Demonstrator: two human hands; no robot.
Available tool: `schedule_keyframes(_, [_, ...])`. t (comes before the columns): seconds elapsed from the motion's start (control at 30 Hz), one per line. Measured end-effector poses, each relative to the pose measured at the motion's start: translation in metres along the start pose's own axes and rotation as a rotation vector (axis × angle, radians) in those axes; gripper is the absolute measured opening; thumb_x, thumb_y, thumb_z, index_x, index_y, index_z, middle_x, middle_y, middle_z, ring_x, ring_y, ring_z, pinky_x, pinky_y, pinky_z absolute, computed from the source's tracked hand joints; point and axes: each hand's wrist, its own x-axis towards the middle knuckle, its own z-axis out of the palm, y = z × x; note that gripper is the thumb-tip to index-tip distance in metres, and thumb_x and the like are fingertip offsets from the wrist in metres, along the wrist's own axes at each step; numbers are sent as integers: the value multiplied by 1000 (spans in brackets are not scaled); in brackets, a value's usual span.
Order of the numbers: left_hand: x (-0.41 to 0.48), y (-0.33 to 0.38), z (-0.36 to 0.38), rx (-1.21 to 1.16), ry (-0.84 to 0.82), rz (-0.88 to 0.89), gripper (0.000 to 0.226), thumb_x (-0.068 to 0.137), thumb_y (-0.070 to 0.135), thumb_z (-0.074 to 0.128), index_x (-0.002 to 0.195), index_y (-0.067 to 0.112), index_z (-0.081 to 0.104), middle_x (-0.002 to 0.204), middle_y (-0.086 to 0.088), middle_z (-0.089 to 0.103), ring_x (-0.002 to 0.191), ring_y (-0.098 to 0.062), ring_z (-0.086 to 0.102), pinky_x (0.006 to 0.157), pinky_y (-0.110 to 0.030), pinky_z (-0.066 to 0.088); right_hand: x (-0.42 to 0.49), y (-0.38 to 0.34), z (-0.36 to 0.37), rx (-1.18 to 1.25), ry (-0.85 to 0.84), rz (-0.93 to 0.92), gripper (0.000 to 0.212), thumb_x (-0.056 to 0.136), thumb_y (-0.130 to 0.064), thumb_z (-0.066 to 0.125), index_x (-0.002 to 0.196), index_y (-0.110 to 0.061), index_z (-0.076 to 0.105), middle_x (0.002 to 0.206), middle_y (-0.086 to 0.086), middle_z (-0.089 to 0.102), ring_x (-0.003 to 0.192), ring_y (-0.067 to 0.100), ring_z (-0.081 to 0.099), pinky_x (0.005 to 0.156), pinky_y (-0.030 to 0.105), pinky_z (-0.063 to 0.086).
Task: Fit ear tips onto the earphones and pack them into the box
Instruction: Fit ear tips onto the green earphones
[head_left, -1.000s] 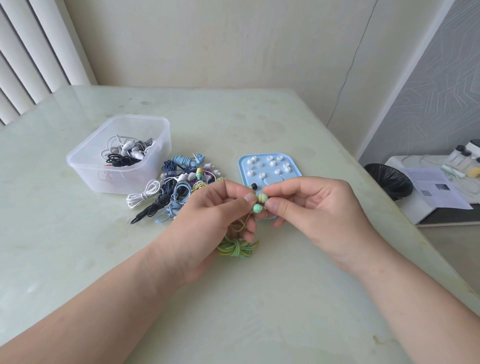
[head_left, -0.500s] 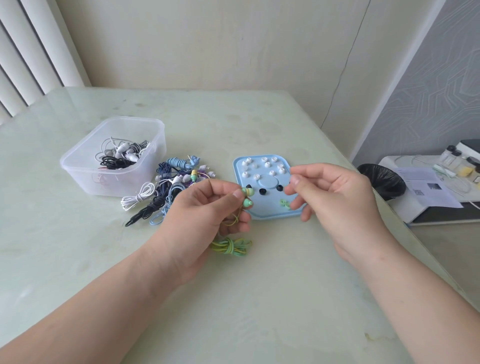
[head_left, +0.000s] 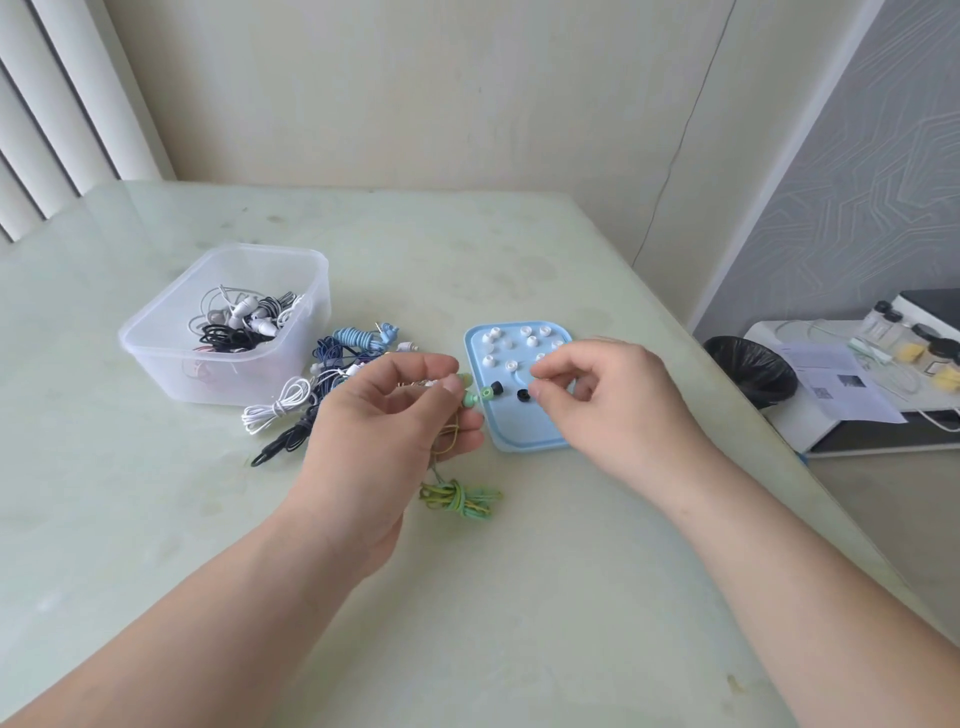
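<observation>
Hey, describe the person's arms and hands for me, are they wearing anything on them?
The left hand and right hand are bare: no gloves or rings show. The left forearm and right forearm are bare too, with no sleeve, watch or bracelet in view. The nails look short and unpainted.
</observation>
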Motion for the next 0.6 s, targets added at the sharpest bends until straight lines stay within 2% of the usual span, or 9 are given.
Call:
schedule_keyframes(0.07, [1,2,-1,-19,41,30,6,96,4,69,102,4,70,81,-12,70,72,-25,72,70,-31,61,8,-8,11,-164,-36,-145,14,93,-23,72,104,-29,77,94,-10,60,79,0,55,74,29,49])
schedule_keyframes(0.1, [0,3,0,-27,53,39,7,96,4,70,103,3,69,81,-12,69,72,-25,72,70,-32,62,11,-12,16,-254,-52,-206,18,94,-24,69,110,-30,76,99,-7,57,91,8,56,77,33,50])
schedule_keyframes(0.13, [1,3,0,-34,61,45,8,96,4,69,103,2,69,80,-12,69,72,-25,72,70,-32,62,13,-16,20,-333,-69,-248,20,96,-25,67,112,-31,76,102,-4,55,101,16,55,79,36,50])
schedule_keyframes(0.2, [1,4,-1,-47,63,41,8,96,4,69,104,2,68,79,-11,69,72,-24,71,69,-31,61,15,-21,27,-462,-109,-288,19,99,-27,61,112,-31,75,103,-3,51,107,21,50,76,35,46])
schedule_keyframes(0.33, [2,4,-1,-60,50,23,9,96,3,70,105,2,68,76,-8,70,72,-25,72,70,-32,62,19,-16,33,-552,-119,-319,18,96,-21,63,100,-30,78,96,-2,49,102,23,50,70,29,28])
schedule_keyframes(0.5, [2,3,0,-80,10,5,7,97,2,67,104,0,67,77,-8,71,73,-27,72,73,-33,62,17,-15,35,-496,-3,-391,8,87,-15,73,81,-20,73,86,1,56,89,29,58,64,29,32])
schedule_keyframes(0.6, [3,2,-1,-87,-6,-15,8,97,0,67,105,-1,67,82,-12,70,78,-28,72,76,-34,62,15,-18,28,-330,41,-384,8,87,-15,70,82,-22,71,83,-4,61,81,22,59,60,33,46])
